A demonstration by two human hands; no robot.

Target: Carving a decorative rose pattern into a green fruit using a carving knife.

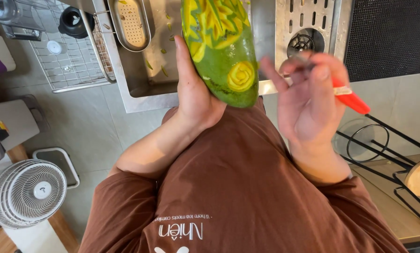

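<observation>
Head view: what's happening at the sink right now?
A person in a brown shirt holds a green papaya over the steel sink with the left hand. Yellow petal and rose shapes are carved into its skin. The right hand, blurred, grips a red-handled tool beside the fruit. Peel scraps lie in the sink.

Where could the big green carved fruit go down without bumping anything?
The sink floor beside the perforated tray is bare apart from small peel scraps. The wire rack on the left holds a black cup. The left hand holds the fruit.
</observation>
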